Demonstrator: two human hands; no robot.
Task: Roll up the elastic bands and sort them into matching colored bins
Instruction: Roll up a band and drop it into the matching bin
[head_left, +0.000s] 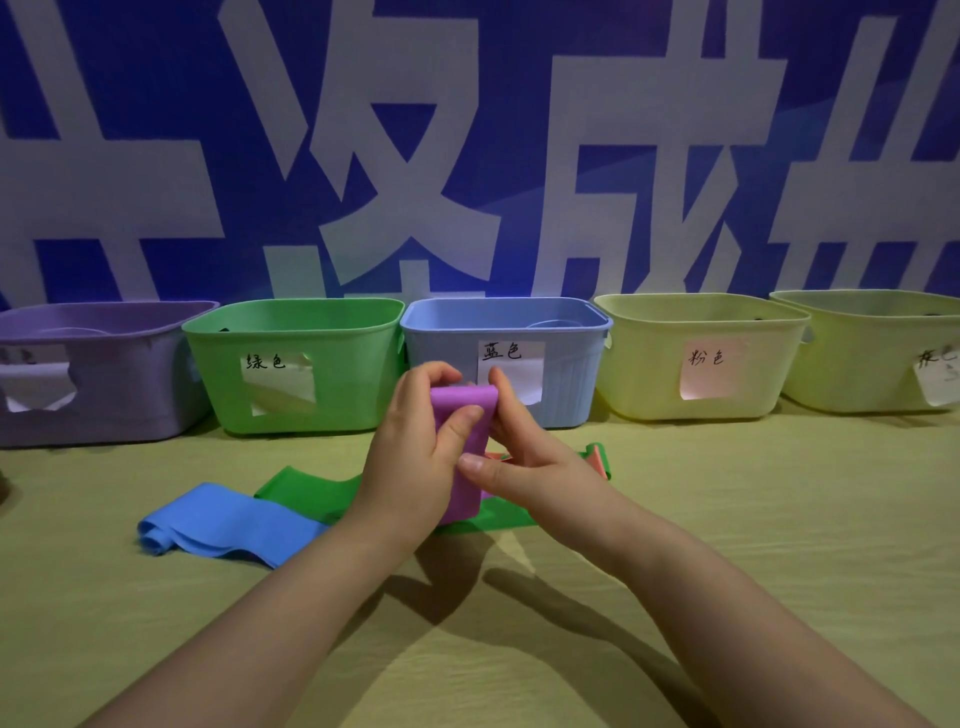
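Both my hands hold a purple elastic band (464, 410) upright above the table. My left hand (415, 457) grips its folded top with thumb in front and fingers behind. My right hand (524, 457) pinches the same band from the right side. The band's lower end hangs down between my wrists. On the table lie a blue band (223, 525), a green band (306, 491) and a pink band (597, 460), partly hidden behind my hands. Behind them stand a purple bin (104, 405), a green bin (296, 317) and a blue bin (566, 384).
Two pale yellow bins (701, 312) (872, 322) with paper labels stand at the back right. All bins line up against a blue wall with big white characters. The table carries a yellow-green cloth (727, 519).
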